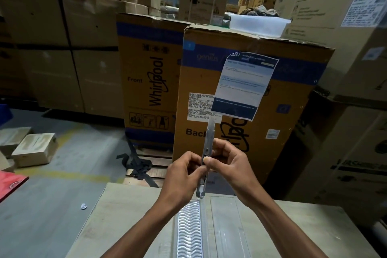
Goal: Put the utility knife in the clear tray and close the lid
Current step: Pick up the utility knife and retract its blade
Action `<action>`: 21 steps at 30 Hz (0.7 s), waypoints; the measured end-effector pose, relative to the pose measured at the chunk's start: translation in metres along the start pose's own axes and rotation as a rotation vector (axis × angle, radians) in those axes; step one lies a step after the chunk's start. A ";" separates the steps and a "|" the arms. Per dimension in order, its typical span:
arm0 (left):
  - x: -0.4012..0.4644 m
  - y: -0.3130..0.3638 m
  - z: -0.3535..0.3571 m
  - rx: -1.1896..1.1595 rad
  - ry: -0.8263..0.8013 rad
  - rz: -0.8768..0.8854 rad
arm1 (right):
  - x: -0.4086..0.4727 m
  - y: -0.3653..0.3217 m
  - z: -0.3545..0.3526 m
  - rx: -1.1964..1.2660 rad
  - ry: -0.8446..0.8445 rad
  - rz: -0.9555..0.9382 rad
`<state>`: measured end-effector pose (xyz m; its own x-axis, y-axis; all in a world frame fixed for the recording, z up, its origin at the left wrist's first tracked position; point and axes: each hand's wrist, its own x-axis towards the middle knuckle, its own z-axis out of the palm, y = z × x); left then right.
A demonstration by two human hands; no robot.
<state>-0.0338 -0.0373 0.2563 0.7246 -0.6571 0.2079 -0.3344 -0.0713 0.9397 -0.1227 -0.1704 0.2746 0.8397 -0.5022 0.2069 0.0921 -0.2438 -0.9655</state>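
A slim silver utility knife stands nearly upright in front of me, tip up, its lower end just above the table. Both hands hold it around the middle: my left hand pinches it from the left, and my right hand grips it from the right with the thumb on the slider. Directly below, the clear tray lies open on the table, showing a wavy ribbed base. Its flat clear lid lies folded out to the right.
The tray rests on a grey-beige table. Whirlpool cartons stand close behind, one carrying a blue-and-white paper label and a white plastic bin on top. Small boxes and black straps lie on the floor at left.
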 end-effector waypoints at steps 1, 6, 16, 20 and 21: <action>0.001 0.000 0.000 -0.004 -0.003 0.003 | 0.003 0.000 0.000 0.002 0.006 -0.006; 0.008 0.001 -0.003 0.009 -0.026 0.018 | 0.017 -0.003 -0.004 -0.060 -0.008 -0.043; 0.011 0.003 -0.008 0.058 -0.018 0.022 | 0.045 -0.032 -0.012 -0.132 -0.025 -0.105; 0.013 0.008 -0.012 0.050 -0.018 0.038 | 0.049 -0.041 -0.012 -0.144 -0.028 -0.119; 0.013 0.009 -0.013 0.045 -0.018 0.044 | 0.049 -0.044 -0.012 -0.147 -0.028 -0.123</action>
<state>-0.0196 -0.0372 0.2712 0.6973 -0.6741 0.2438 -0.3930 -0.0751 0.9164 -0.0915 -0.1942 0.3289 0.8417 -0.4382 0.3156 0.1177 -0.4216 -0.8991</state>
